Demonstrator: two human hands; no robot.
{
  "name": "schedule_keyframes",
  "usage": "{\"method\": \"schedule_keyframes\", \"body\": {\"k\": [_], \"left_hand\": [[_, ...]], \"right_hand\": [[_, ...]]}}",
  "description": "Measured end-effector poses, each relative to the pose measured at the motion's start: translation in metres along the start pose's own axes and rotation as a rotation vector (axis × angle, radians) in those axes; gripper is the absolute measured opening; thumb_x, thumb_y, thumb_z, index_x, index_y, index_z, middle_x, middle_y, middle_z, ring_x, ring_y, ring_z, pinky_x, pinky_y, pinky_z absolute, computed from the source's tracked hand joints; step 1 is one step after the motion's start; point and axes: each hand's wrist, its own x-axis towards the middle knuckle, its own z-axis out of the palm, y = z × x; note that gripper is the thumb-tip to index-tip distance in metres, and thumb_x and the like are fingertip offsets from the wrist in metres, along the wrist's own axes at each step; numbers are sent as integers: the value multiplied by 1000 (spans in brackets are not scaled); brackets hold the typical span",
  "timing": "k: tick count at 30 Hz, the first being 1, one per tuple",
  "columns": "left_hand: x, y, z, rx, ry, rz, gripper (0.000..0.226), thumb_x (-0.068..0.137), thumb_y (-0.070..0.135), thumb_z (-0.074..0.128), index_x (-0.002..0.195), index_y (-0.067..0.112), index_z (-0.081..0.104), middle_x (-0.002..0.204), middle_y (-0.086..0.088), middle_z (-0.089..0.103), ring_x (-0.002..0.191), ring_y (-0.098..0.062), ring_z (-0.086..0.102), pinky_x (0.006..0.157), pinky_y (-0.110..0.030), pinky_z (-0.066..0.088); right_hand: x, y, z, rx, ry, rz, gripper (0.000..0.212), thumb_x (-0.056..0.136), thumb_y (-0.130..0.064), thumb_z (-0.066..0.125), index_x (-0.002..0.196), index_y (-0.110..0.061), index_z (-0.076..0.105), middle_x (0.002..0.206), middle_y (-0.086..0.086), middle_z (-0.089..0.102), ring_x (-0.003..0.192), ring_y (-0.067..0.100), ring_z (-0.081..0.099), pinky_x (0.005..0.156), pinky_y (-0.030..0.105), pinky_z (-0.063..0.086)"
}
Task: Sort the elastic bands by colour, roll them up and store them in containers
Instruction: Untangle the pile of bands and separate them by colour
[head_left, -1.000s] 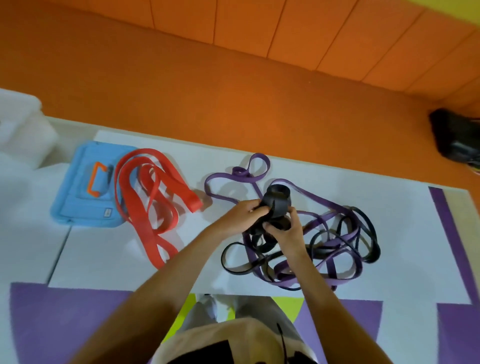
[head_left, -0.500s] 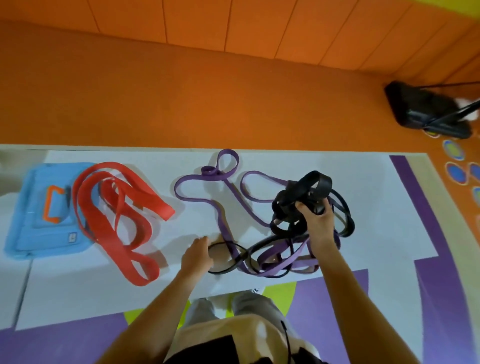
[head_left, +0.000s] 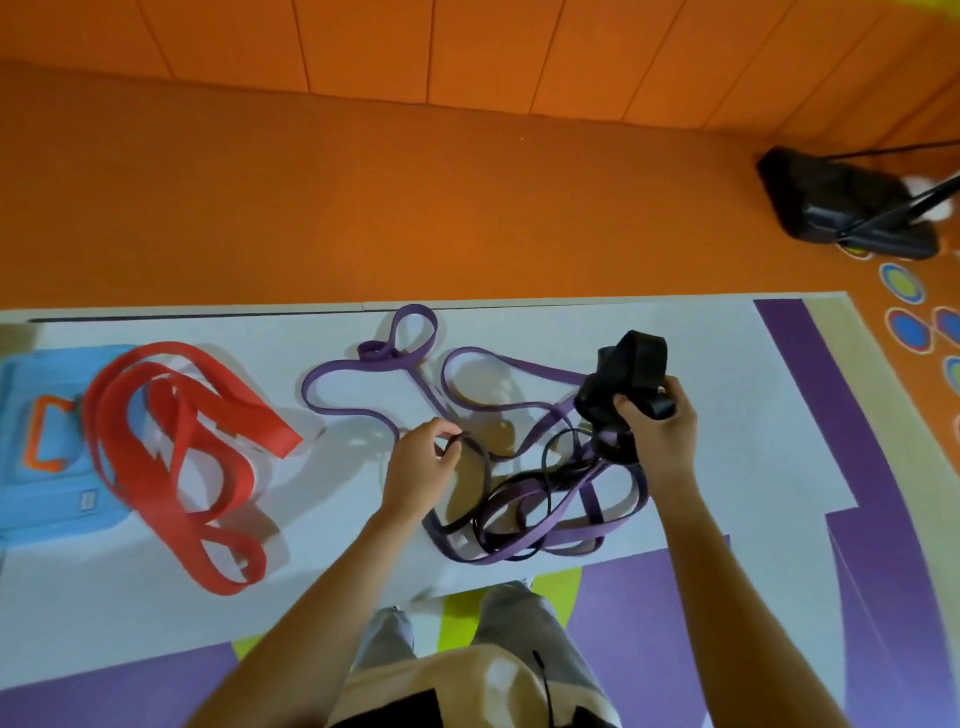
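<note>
Black band (head_left: 631, 364) part-rolled, gripped in right hand (head_left: 657, 431); loose loop pinched by left hand (head_left: 421, 467), hands apart; tangled with purple bands (head_left: 374, 410). Bare white mat (head_left: 727, 415) right of tangle.

Open across bare tabletop (head_left: 327, 488) between red bands (head_left: 228, 400) and purple-black tangle (head_left: 519, 486), and again right of tangle. Blocked far left by red bands overlapping blue case (head_left: 47, 499).

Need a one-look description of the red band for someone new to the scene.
On the white surface, look to the left end, where a light-blue case with an orange handle lies. The red band lies in loose loops overlapping its right side. It is the only red one, wider than the purple bands and black bands tangled to its right, and apart from them.
</note>
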Motion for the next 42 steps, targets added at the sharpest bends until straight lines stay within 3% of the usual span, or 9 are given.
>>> {"method": "schedule_keyframes", "body": {"k": [7, 15, 20, 24, 29, 33, 36, 39, 42], "left_hand": [[13, 36, 49, 105, 61, 7, 19, 98, 13, 67, 114, 23, 74, 106, 9, 75, 101, -10, 69, 85, -24, 55], [17, 65, 101, 370, 142, -84, 26, 97, 3, 63, 115, 17, 74, 108, -4, 77, 107, -29, 67, 89, -45, 58], [15, 74, 129, 455, -47, -132, 45, 97, 5, 63, 139, 20, 64, 138, -1, 68, 127, -23, 63, 105, -39, 52], [0, 77, 152, 480, -176, -240, 49, 103, 23, 62, 151, 21, 51, 145, -3, 63, 136, -25, 54, 110, -40, 46], [-12, 86, 179, 565, -275, -294, 61, 106, 39, 58, 161, 24, 37, 147, -4, 62, 134, -23, 60, 112, -40, 48], [-4, 103, 202, 550, -206, -83, 32, 104, 17, 58, 132, 22, 72, 136, 3, 69, 129, -17, 63, 111, -35, 47], [6, 109, 208, 574, -242, -99, 36, 100, 2, 55, 115, 23, 80, 134, 3, 68, 124, -17, 64, 104, -30, 49], [12, 105, 212, 538, -348, -206, 27, 99, 5, 59, 113, 21, 75, 122, 1, 71, 114, -19, 68, 99, -29, 51], [14, 102, 219, 549, -349, -271, 29, 96, 14, 69, 121, 21, 57, 117, 0, 71, 114, -21, 69, 98, -38, 55]], "right_hand": [[74, 30, -56, -243, -16, -82, 40, 82, -21, 82, 117, -31, 65, 92, -10, 71, 88, 19, 67, 76, 30, 51], [169, 94, -125, -578, -59, 8, 44, 82, -26, 75, 123, -33, 61, 105, 3, 73, 92, 33, 66, 76, 39, 51], [205, 146, -132, -658, -228, 187, 45, 84, -29, 76, 125, -25, 59, 92, 4, 66, 87, 36, 72, 79, 45, 58], [215, 171, -121, -543, -401, 249, 58, 85, -26, 79, 138, -21, 55, 119, 17, 67, 105, 41, 68, 83, 57, 62], [225, 167, -103, -571, -375, 139, 64, 81, -21, 81, 140, -22, 57, 141, 18, 40, 131, 44, 36, 111, 54, 41], [212, 155, -105, -605, -294, -24, 67, 82, -16, 78, 143, -26, 54, 161, 16, 26, 154, 42, 14, 124, 62, 18], [196, 150, -99, -556, -371, -159, 67, 84, -19, 78, 144, -32, 52, 169, 11, 21, 161, 33, 1, 126, 60, 4], [173, 149, -88, -476, -393, -276, 55, 88, -17, 77, 140, -23, 59, 164, 13, 33, 159, 36, 14, 126, 62, 15], [148, 154, -74, -297, -319, -485, 37, 85, 6, 71, 118, -9, 71, 136, 15, 59, 133, 35, 50, 105, 60, 48]]}}
